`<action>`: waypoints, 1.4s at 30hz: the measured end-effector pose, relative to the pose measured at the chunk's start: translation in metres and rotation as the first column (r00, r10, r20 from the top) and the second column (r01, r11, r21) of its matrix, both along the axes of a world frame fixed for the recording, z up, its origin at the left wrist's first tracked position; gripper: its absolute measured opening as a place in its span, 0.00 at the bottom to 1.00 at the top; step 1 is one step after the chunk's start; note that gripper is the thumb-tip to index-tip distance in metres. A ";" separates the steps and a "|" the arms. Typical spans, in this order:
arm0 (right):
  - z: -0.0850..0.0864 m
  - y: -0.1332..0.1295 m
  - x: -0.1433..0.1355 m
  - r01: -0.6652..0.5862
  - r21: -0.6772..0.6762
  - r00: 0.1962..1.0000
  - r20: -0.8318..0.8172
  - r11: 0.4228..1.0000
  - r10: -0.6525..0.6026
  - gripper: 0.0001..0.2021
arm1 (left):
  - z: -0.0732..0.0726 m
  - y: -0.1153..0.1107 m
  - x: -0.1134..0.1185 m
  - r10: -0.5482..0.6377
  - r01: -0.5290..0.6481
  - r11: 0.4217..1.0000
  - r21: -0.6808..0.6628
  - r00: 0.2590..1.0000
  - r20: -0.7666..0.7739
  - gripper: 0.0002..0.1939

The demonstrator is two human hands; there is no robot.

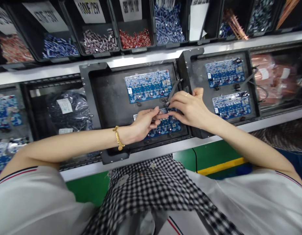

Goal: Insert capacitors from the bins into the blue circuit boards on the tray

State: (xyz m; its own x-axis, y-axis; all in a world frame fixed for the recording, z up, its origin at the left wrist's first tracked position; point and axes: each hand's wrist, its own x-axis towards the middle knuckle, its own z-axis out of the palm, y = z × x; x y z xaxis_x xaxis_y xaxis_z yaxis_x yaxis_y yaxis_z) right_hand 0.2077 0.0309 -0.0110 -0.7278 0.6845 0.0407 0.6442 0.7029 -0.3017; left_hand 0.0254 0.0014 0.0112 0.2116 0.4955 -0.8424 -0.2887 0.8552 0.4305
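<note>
1. Blue circuit board, the near one (163, 129) of 2, lies in the near right part of the black tray (107, 94), partly hidden beneath both hands. Uneven pressure could skew it if nothing secures it, which I cannot tell.

2. Left hand (146, 124) and right hand (187, 107) have bent fingers, their tips close together over that board. I cannot tell whether either grasps a small part; if 1 does, a loose pinch could drop it among the mounted components.

3. Grey strip (174, 89) slants just beside the right hand. A finger could catch it and knock it against a board.

4. Far circuit board (151, 86) sits near the right hand's fingers; a careless sweep could nudge it.

5. Gold bracelet (118, 138) on the left wrist could snag or scrape the tray if that wrist sinks.

6. Red components (135, 38) and blue components (169, 27) fill 2 neighbouring bins; spillage could mix them.
</note>
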 end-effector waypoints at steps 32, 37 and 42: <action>-0.008 0.121 -0.033 0.067 -0.118 0.997 -0.034 0.991 -0.072 0.10 | -0.009 0.083 -0.026 0.086 -0.092 0.992 0.084 0.994 0.067 0.16; 0.025 0.103 -0.043 0.002 -0.238 0.991 -0.128 0.971 -0.034 0.09 | -0.001 0.083 -0.025 0.037 -0.047 0.993 0.107 0.994 0.099 0.17; 0.014 0.124 -0.032 0.086 -0.139 0.996 0.029 0.987 -0.083 0.08 | 0.017 0.140 -0.080 -0.194 0.299 0.901 0.314 0.926 -0.324 0.11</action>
State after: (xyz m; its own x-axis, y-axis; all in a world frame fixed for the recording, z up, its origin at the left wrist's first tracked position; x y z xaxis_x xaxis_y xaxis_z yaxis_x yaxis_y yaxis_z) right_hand 0.1754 0.1554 0.0030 -0.6668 0.7414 -0.0755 0.7072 0.5976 -0.3777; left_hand -0.0545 0.1419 0.0282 0.1491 0.7320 -0.6648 0.0876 0.6599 0.7462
